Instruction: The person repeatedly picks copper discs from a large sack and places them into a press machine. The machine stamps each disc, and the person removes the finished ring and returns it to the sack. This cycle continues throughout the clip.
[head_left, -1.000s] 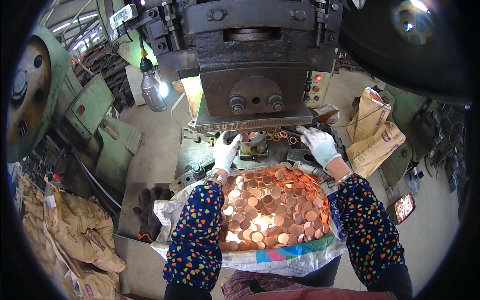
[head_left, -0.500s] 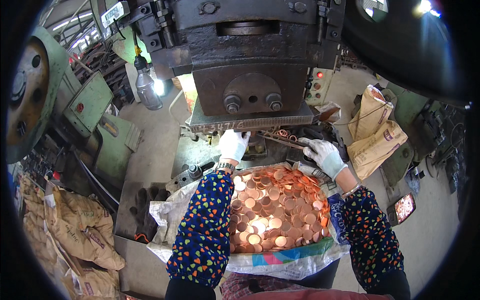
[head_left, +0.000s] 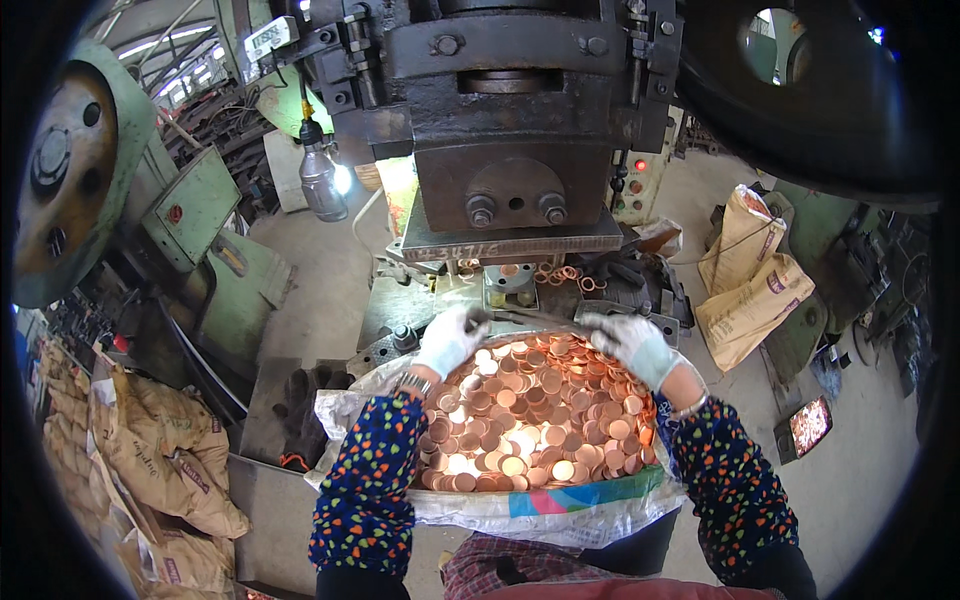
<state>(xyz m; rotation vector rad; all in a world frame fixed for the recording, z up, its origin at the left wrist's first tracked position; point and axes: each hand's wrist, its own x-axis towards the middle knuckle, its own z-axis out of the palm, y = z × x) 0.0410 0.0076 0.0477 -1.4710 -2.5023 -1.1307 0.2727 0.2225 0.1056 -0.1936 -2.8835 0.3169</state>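
Two white-gloved hands are reaching over the far rim of a heap of flat round copper-coloured metal discs (head_left: 530,415), just in front of the dark steel press (head_left: 510,130). The left hand (head_left: 448,338) is curling its fingers around the near end of a thin dark metal rod (head_left: 535,318), which is lying crosswise between the hands above the far edge of the heap; the grip is looking closed on the rod, though the glove is hiding the fingertips. The right hand (head_left: 630,342) is resting at the rod's other end with its fingers bent downward, and whether it is pinching the rod or only touching it cannot be told. The discs are shining orange to pale pink, overlapping loosely, the middle ones glaring under the lamp light. They are filling a wide white woven plastic sack (head_left: 545,505) that is lying open in front of the person, its rim rolled down with a blue and green band along the near edge. Beyond the hands, a small grey metal die block (head_left: 508,285) is sitting under the press ram with one disc on top, and several copper rings (head_left: 560,273) are lying scattered just beside it. Brown paper sacks (head_left: 750,275) are leaning on the floor well to the right.
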